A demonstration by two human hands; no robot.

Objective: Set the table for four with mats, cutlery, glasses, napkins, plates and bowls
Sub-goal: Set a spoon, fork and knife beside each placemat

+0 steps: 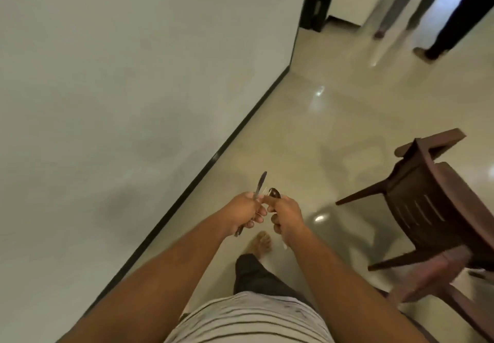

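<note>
Cutlery handles hidden inside left hand (244, 213) and right hand (286, 215); fork (265, 190) blurred; chair (433, 209) cut by right edge.

The person's two arms are bare to well above the elbow, with no watch, ring or band on the left hand (244, 213) or the right hand (287, 215). A shirt (248, 318) with thin grey and pale stripes covers the belly. Dark trousers (252, 276) cover one leg, which ends in a bare foot (262, 243).
</note>
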